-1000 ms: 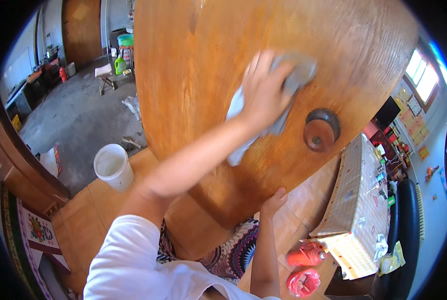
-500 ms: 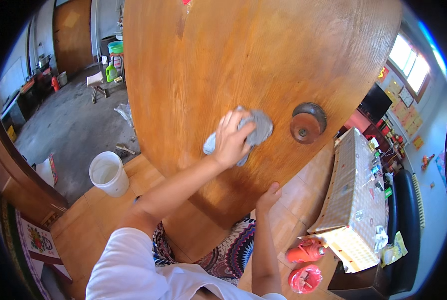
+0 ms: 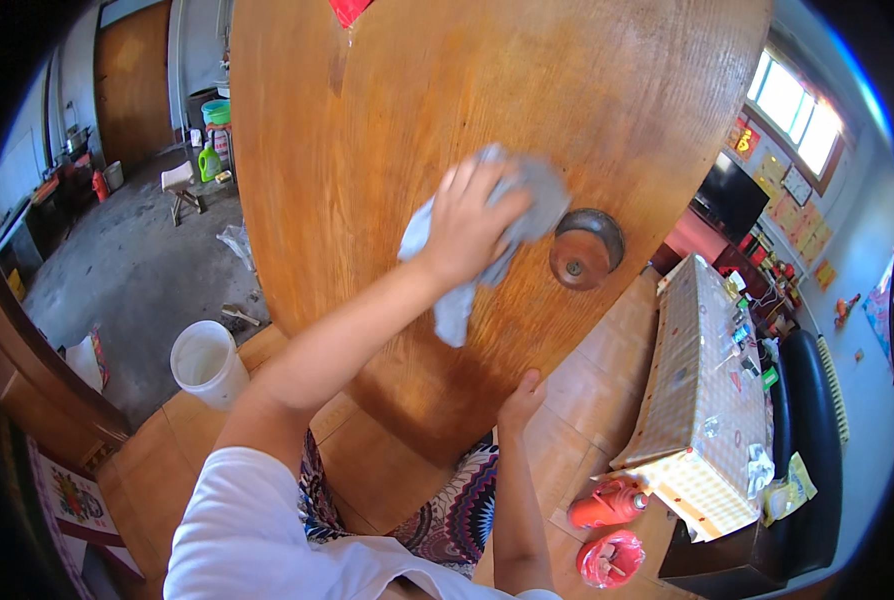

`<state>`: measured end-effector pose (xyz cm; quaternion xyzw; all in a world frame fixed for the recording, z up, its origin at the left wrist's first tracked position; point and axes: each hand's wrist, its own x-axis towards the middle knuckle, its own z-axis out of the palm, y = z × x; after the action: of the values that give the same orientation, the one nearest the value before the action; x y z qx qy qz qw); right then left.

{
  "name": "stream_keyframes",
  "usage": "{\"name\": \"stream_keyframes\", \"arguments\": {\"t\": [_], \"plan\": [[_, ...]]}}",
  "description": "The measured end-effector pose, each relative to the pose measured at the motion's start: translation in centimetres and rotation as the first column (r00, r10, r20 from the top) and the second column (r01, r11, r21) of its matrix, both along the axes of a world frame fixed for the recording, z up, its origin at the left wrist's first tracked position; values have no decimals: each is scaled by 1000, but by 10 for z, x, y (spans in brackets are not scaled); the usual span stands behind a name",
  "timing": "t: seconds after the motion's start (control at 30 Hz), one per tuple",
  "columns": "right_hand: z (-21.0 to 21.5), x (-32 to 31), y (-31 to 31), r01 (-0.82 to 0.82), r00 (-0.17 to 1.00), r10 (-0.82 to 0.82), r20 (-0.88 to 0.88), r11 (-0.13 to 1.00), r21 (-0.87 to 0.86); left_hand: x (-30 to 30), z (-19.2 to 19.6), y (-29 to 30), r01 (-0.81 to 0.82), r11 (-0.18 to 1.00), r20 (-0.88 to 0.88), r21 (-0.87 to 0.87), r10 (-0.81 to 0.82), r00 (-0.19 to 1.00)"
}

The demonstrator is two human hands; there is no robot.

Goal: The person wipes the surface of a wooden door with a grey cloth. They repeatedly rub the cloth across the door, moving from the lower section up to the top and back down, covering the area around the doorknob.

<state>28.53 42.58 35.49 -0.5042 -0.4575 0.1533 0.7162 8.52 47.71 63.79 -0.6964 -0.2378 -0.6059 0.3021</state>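
A tall wooden door with visible grain fills the middle of the view. My left hand presses a grey cloth flat against it, the cloth bunched under the palm with a loose end hanging below. Just right of the cloth is a round brown door knob. Lower down, my right hand grips the door's edge; its thumb shows on the front while the other fingers are mostly hidden behind. At the top, a scrap of red paper is stuck to the door.
A white bucket stands on the tiles at left, beside a brush on the dark floor. At right are a table with a checked cloth, a red thermos and a red-lined bin. A small stool stands farther back.
My left hand and the cloth have moved up the door, closer to the knob, and more of the cloth hangs loose. My right hand keeps its hold on the edge. The view has shifted slightly.
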Motion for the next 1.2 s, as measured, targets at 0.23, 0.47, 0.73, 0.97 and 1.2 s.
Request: {"name": "stream_keyframes", "arguments": {"t": [0.23, 0.47, 0.73, 0.97, 1.2], "plan": [[26, -15, -17, -24, 998, 23, 50, 1000, 4, -15, -43, -8, 56, 990, 138, -133, -38, 990], [9, -6, -3, -43, 999, 44, 14, 999, -32, -7, 117, 18, -11, 992, 333, 123, -31, 942], [9, 1, 7, -75, 997, 75, 2, 996, -38, -53, -101, 2, -68, 972, 36, -223, 78, 996], [5, 0, 11, -77, 994, 76, -76, 997, -4, -27, 33, 7, -31, 997, 180, -64, 42, 983], [15, -10, -2, -108, 994, 109, -28, 993, 47, -16, 39, 26, -42, 994, 389, 98, 1, 921]]}}
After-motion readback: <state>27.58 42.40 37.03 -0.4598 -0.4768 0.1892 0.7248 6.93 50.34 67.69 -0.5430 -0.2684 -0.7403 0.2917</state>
